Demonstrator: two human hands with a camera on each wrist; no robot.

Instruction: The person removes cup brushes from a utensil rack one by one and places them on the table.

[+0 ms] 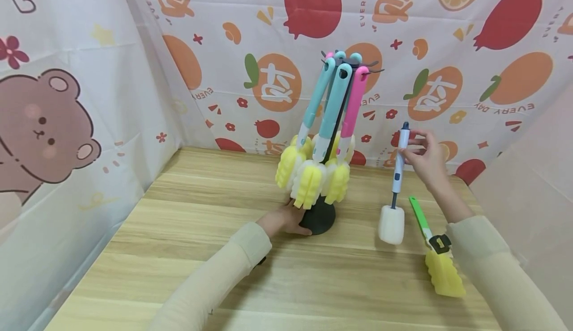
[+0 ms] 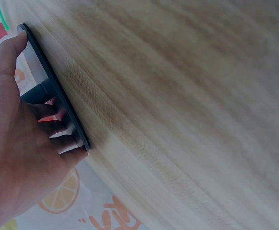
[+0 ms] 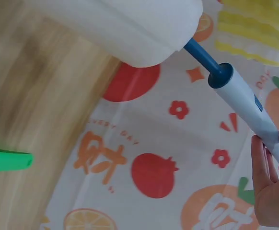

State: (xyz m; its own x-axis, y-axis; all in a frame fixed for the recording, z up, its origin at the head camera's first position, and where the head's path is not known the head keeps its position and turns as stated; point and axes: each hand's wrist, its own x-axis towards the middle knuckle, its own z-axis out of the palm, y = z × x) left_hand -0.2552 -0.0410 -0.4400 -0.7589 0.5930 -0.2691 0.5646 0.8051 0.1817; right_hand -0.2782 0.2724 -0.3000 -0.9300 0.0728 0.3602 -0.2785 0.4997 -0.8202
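My right hand (image 1: 429,158) pinches a bottle brush (image 1: 398,171) near the top of its pale handle. The brush hangs upright, its white sponge head (image 1: 391,224) pointing down. In the right wrist view, the thumb and fingers of the right hand (image 3: 276,191) meet round the handle's end (image 3: 247,108). My left hand (image 1: 290,218) holds the round black base (image 1: 320,217) of a hanging stand. Seen from the left wrist, the thumb and fingers of the left hand (image 2: 34,139) span the base's rim (image 2: 58,91). Several sponge brushes with teal handles (image 1: 333,112) and pink handles (image 1: 353,103) hang from the stand's black hooks (image 1: 371,67).
To the right, a sponge brush with a green handle (image 1: 420,215) and yellow head (image 1: 444,274) lies on the wooden table (image 1: 179,231), close to the right sleeve. Fruit-printed cloth (image 1: 206,32) rises behind the table, and a bear-printed cloth (image 1: 45,122) hangs at left.
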